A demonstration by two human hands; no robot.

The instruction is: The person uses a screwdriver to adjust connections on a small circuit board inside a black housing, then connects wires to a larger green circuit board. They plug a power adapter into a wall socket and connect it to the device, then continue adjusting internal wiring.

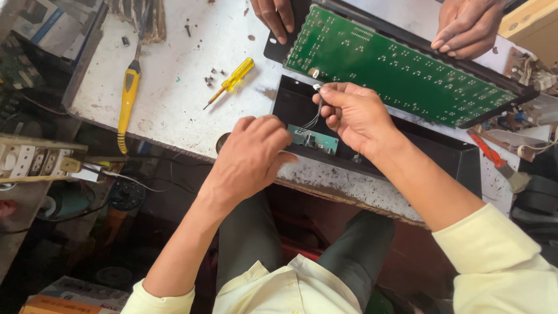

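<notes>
Both bare forearms reach forward from pale yellow sleeves, angling in towards each other. The left hand (251, 152) lies knuckles up with its fingers (273, 135) curled under, the thumb tucked towards the other hand. Just beside it and a little farther out, the right hand (356, 114) is bent at the wrist, its thumb and forefinger pinched together at the tips while the other fingers curl loosely below.

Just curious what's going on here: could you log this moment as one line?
left hand: on small green board | right hand: pinching wire plug | another person's hands: steadying large green circuit board
</notes>
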